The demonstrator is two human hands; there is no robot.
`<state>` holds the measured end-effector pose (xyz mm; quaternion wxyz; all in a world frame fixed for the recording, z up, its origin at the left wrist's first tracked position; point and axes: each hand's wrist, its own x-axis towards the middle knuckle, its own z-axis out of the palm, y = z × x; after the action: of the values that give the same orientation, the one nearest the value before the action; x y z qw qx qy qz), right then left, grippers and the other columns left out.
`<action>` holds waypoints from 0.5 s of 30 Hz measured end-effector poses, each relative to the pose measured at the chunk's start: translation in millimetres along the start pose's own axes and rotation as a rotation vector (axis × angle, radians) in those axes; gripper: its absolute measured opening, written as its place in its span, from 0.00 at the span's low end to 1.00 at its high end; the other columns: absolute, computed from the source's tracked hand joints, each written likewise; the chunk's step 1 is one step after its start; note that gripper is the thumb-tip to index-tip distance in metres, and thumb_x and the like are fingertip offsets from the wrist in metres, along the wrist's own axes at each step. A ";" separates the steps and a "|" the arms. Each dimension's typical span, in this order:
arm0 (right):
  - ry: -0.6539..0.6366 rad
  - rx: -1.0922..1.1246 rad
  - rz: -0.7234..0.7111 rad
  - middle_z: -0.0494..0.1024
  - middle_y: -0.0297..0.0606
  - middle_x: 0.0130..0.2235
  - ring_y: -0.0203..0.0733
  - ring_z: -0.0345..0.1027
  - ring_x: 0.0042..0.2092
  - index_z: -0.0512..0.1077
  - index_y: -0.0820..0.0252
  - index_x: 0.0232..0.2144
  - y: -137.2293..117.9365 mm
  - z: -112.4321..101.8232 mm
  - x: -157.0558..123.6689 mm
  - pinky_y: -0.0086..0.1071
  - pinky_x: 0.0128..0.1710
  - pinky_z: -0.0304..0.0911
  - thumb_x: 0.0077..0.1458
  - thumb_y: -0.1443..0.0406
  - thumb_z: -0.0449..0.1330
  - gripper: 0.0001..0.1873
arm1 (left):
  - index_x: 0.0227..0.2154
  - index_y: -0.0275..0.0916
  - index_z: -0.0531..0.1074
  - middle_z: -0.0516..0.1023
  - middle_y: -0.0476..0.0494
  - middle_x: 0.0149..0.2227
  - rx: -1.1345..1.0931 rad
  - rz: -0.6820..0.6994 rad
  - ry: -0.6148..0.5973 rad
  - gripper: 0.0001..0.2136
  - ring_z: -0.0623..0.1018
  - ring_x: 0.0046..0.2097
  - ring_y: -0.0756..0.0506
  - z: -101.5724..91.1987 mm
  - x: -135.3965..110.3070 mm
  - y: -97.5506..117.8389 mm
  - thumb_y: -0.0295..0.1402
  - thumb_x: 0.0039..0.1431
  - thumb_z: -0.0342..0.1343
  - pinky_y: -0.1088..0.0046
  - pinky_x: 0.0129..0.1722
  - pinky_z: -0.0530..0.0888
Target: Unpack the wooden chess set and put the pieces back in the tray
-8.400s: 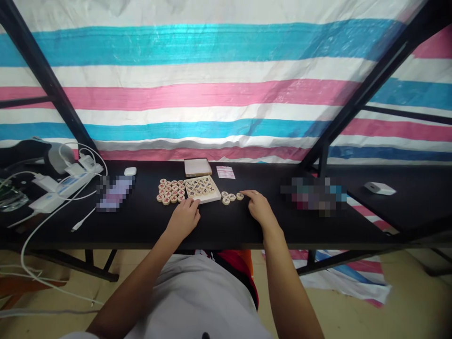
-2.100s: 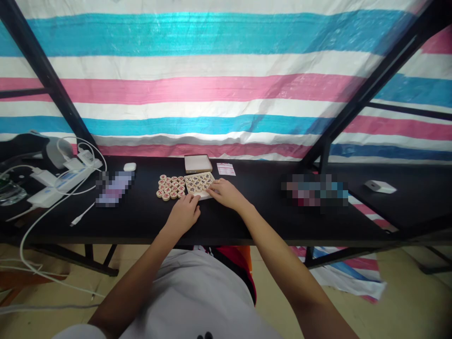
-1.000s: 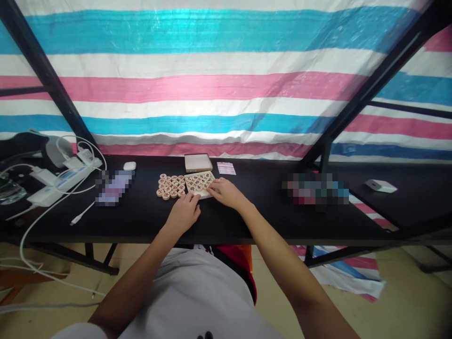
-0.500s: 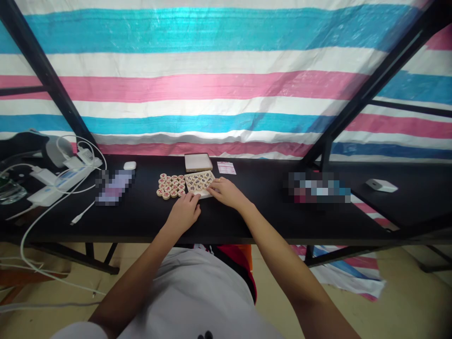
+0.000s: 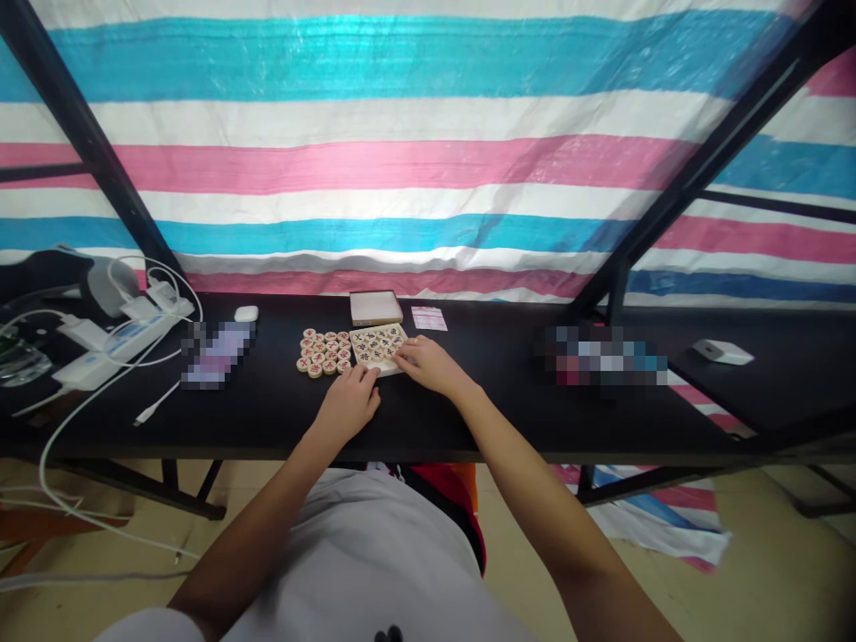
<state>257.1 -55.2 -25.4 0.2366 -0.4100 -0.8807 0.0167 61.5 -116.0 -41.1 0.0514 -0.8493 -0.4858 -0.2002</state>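
Note:
A shallow white box (image 5: 386, 367) lies on the black table, holding several round Chinese chess pieces (image 5: 376, 345) with dark characters. My left hand (image 5: 348, 399) is at the box's near left corner, its fingers bent against the near edge. On the right side of the box, my right hand (image 5: 432, 366), with a ring on one finger, grips the edge; its fingertips reach over the nearest pieces and hide part of them. Just left of the box, red-marked chess pieces (image 5: 324, 352) stand in close rows, flat on the table.
Behind the box lies an open lid (image 5: 375, 308), with a printed card (image 5: 428, 318) to its right. A white earbud case (image 5: 246, 314), a blurred phone (image 5: 219, 357), a cable and a power strip (image 5: 127, 343) are on the left. A blurred object (image 5: 602, 355) lies at right.

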 end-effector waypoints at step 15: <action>0.119 0.004 0.205 0.76 0.41 0.36 0.43 0.65 0.40 0.74 0.60 0.34 19.3 -12.1 -5.0 0.34 0.44 0.58 0.60 0.65 0.50 0.13 | 0.47 0.38 0.67 0.72 0.40 0.42 -0.013 -0.036 0.007 0.13 0.72 0.44 0.42 -1.4 -0.1 1.7 0.28 0.60 0.46 0.65 0.45 0.71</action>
<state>278.9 -48.1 -21.0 0.2866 -0.4975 -0.8185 0.0181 62.5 -117.4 -39.7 0.0440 -0.8399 -0.4997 -0.2073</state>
